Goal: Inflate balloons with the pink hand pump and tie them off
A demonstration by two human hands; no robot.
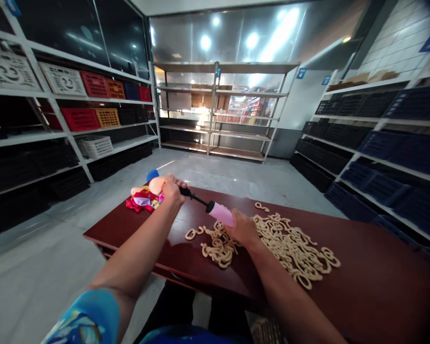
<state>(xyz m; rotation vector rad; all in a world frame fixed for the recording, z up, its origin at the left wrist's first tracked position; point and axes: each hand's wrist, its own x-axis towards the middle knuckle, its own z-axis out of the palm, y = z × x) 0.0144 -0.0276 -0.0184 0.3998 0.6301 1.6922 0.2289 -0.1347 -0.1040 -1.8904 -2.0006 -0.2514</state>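
My left hand is wrapped round the black handle of a hand pump. The pump's pink barrel is in the grip of my right hand. A black rod shows between handle and barrel, so the plunger is drawn out. The pump slants down to the right above the table, and its right end is hidden by my right hand. Just behind my left hand lies a peach, rounded thing, its kind unclear. Many beige, curled ring-like pieces lie loose under and around my right hand.
A dark red table stands in front of me. Shiny red and multicoloured crumpled material lies at its left end, near a blue object. Shelves with crates line the left and right; a metal rack stands behind.
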